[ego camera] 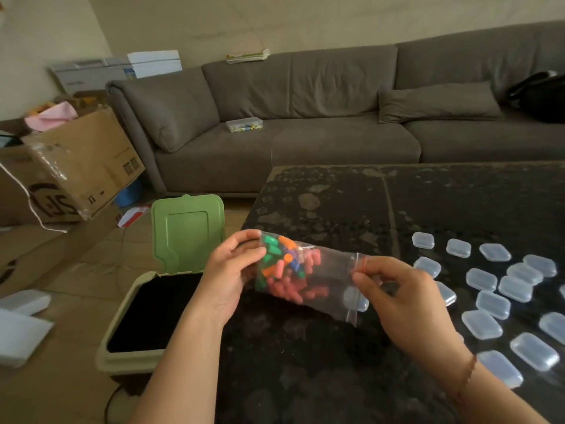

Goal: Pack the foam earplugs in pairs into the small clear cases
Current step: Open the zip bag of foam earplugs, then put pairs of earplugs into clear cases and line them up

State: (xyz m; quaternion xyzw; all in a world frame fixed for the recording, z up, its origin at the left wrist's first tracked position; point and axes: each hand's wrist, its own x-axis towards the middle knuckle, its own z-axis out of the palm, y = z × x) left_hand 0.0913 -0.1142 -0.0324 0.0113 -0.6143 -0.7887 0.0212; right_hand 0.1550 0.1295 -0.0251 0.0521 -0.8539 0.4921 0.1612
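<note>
**Head view: bag of earplugs held over the table**

Head camera looks down at both my hands holding a clear zip bag (318, 280) just above the dark patterned table (336, 203). My left hand (232, 270) grips the closed bottom end, fingers curled round the plastic where the foam earplugs (284, 270) bunch together: green, orange, blue and pink. My right hand (400, 292) pinches the zip end of the bag between thumb and fingers. To the right, many small clear cases (492, 301) lie scattered on the table, all lids shut as far as I can tell. At my left, on the floor beside the table, stands a green bin (131, 356) with its lid (188, 231) raised. Behind the table runs a grey sofa (305, 123).
</note>
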